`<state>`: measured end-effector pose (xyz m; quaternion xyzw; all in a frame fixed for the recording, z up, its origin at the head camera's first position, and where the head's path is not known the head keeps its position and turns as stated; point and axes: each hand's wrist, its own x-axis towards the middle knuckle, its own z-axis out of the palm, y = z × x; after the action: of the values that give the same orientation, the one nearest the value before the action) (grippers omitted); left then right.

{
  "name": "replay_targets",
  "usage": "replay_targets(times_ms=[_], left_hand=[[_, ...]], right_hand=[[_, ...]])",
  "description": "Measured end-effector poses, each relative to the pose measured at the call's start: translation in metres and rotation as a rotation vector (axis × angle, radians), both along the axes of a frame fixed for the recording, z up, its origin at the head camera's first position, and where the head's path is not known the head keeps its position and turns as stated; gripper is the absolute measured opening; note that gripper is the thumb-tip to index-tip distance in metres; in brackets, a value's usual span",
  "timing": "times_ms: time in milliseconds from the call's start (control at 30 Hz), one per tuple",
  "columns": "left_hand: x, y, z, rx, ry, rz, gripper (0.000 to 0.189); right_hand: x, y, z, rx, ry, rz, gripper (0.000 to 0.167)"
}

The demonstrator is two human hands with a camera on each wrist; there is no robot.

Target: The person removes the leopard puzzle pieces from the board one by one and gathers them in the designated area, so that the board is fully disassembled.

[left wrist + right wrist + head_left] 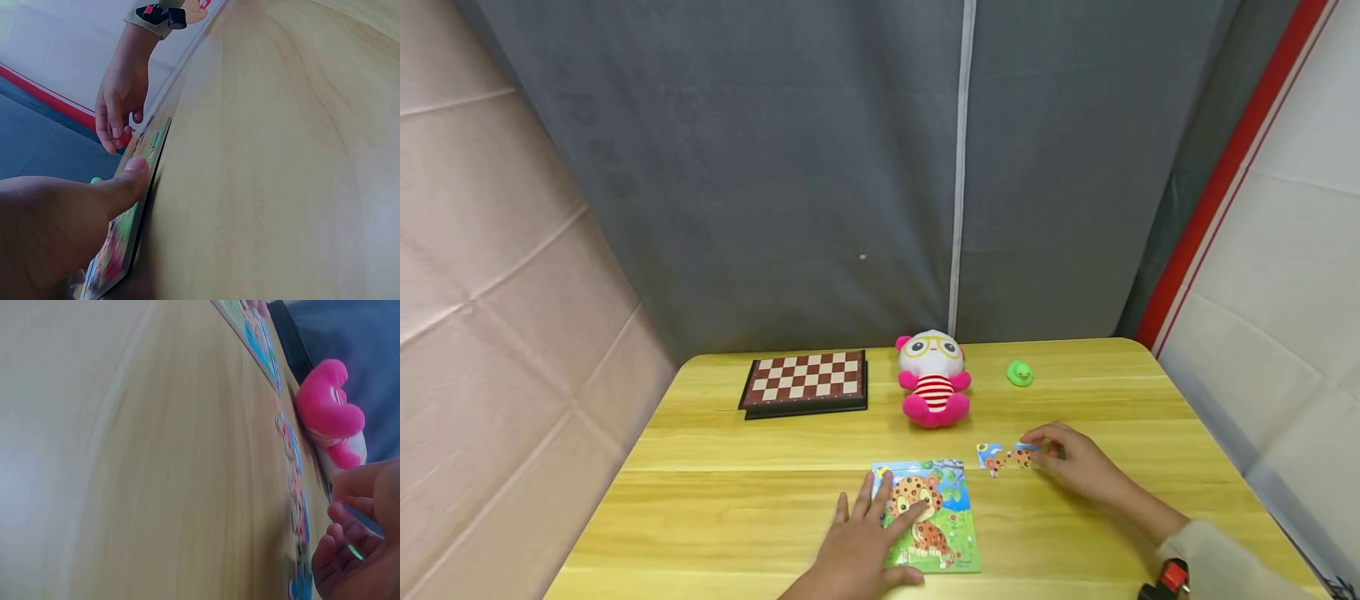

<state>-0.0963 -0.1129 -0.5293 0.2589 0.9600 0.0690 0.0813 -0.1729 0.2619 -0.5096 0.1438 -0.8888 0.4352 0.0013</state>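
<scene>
My left hand (865, 546) lies with spread fingers on a leopard picture puzzle (951, 533) in the head view, its thumb by the near edge. From the left wrist view, the thumb (122, 190) rests over the rim of the thin puzzle board (128, 231). To the right, my right hand (1078, 467) is at several loose puzzle pieces (990, 457) lying on the table. Its fingers are loosely bent just above the pieces in the right wrist view, with nothing visibly held. Fingertip contact with the nearest piece (301, 584) is unclear.
On the wooden table (722, 500), a chessboard box (805, 383) stands at the back left. A pink plush toy (934, 383) sits at the back middle, with a green rubber duck (1019, 373) to its right. A grey curtain (812, 208) hangs behind.
</scene>
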Motion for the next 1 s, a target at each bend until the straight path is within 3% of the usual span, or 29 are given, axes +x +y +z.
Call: replay_targets(times_ms=[400, 733, 1000], left_hand=[[-0.003, -0.017, -0.003, 0.081, -0.019, 0.07, 0.098], [-0.006, -0.031, -0.001, 0.07, -0.027, 0.109, 0.113], [-0.006, -0.036, -0.003, 0.077, -0.038, 0.111, 0.112]], right_hand=[[-0.001, -0.03, 0.0, -0.033, -0.045, 0.092, 0.021], [-0.001, -0.058, 0.002, -0.061, -0.082, 0.173, 0.025], [0.002, -0.086, 0.003, -0.077, -0.114, 0.239, 0.024]])
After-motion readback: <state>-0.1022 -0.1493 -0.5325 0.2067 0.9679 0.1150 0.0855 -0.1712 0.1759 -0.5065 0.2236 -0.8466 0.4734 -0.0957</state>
